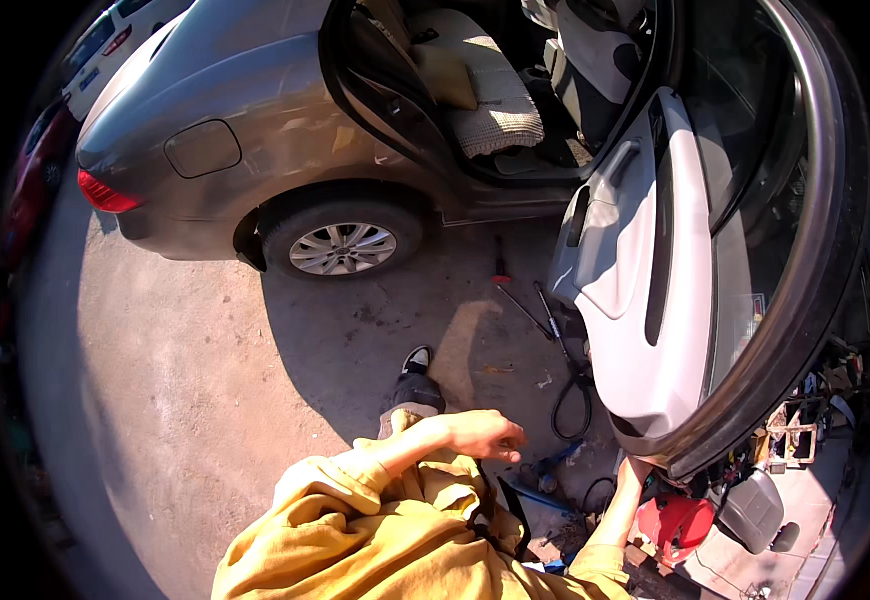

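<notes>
Partly sunlit ground (175,350) surrounds the car (280,125). The left hand (488,436) hangs curled above the ground; whether it holds anything is unclear. The right hand (634,470) touches the near end of the door (690,265), open at right; hidden fingers leave its grip uncertain.

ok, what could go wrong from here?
1. Pinch: the right hand is at the open door's near edge, fingertips hidden; if the door swings, they might get caught.
2. Unsteady door: the left hand is off it, so a sudden swing may be hard to check.
3. Trip: a looped black cable and a red tool lie on the ground to the right of the shoe; a sidestep could catch them.
</notes>
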A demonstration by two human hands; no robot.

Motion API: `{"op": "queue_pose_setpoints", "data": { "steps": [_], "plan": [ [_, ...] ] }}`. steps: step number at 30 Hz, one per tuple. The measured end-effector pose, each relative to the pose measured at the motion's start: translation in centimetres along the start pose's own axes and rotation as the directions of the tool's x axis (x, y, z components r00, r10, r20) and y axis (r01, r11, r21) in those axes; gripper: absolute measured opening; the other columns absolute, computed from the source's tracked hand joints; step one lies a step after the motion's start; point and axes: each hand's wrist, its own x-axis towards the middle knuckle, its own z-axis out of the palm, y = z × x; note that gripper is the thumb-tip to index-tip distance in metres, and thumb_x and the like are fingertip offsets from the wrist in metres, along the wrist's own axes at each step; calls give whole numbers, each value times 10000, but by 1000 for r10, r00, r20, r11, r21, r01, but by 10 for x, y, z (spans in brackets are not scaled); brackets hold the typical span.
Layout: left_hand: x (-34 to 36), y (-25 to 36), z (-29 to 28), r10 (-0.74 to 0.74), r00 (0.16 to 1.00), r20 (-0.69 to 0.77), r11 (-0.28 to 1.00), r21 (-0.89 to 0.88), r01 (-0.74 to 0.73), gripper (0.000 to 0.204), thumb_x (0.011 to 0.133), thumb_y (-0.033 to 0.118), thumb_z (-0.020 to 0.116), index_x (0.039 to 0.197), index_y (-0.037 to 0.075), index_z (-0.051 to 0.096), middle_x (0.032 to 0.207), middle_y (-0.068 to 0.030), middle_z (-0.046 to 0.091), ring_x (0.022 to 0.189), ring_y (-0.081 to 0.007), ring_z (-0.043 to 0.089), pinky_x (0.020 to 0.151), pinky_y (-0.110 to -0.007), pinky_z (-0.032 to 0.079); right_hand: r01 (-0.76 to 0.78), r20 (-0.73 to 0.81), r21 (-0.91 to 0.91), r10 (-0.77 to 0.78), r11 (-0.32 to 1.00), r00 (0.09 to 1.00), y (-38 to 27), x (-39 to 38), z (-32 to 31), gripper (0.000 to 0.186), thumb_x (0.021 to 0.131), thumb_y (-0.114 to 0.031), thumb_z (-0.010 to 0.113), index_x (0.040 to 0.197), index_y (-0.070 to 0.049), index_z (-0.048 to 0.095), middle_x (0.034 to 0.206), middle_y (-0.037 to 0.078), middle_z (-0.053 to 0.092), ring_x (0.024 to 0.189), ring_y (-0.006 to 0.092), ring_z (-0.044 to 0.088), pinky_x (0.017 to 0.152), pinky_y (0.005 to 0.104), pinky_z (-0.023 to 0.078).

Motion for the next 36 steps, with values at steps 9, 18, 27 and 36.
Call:
{"op": "queue_pose_setpoints", "data": {
  "steps": [9,18,27,36],
  "plan": [
    [189,72,-44,482,823,-302,861,-10,-508,675,908,517,651,1269,-13,440,1153,-196,497,1095,-368,519,913,-450,452,-109,955,-133,-156,-985,252,151,39,-139,130,951,-78,543,991,25,610,855,56,642,733,177,591,674,294,484],
    [233,9,-213,485,845,-227,771,-345,-535,238,948,238,663,931,0,669,740,-102,667,667,-242,634,655,-356,502,-701,808,519,548,-488,216,294,174,-49,224,956,-116,567,1122,17,638,1007,189,655,941,343,626,823,430,475],
    [227,-395,-661,-66,72,-995,923,-33,384,204,904,210,678,917,6,660,848,-161,709,828,-345,694,752,-408,535,-956,891,294,361,4,276,297,258,-13,99,910,-75,563,951,-40,646,860,137,665,821,344,651,715,431,529],
    [198,-503,-833,39,466,-884,559,406,723,590,831,446,742,1197,5,601,1129,-212,593,1053,-392,601,903,-456,510,-942,928,250,222,225,300,254,252,34,177,839,-166,544,927,-23,600,809,173,580,777,402,565,682,504,451]
  ]
}}
